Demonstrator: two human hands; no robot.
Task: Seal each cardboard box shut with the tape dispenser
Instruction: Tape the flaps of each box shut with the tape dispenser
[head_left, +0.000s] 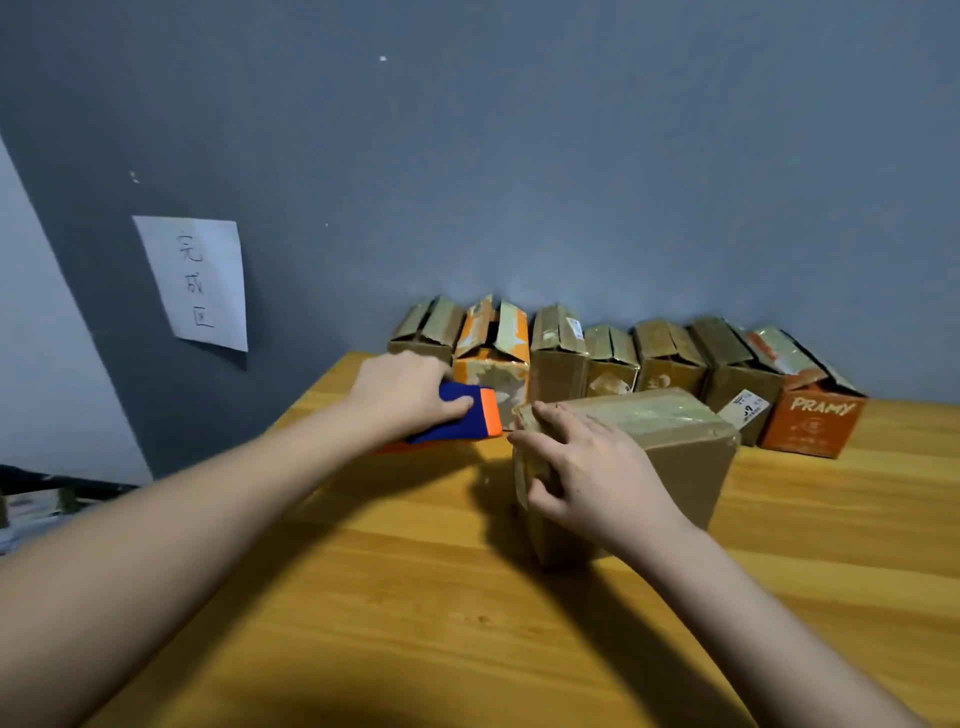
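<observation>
A brown cardboard box (670, 447) with its flaps down and shiny tape along its top stands in the middle of the wooden table (415, 597). My right hand (587, 473) lies over its near left corner, fingers on the top and thumb on the side. My left hand (410, 389) grips a blue and orange tape dispenser (475, 415) just left of that box, level with its top edge. Several more boxes (613, 358) with loose, half-open flaps stand in a row against the wall behind.
An orange box (810, 423) printed PRAMY ends the row at the right. A white paper sheet (200, 280) with handwritten characters hangs on the grey wall at the left. The table's left edge runs diagonally past my left forearm.
</observation>
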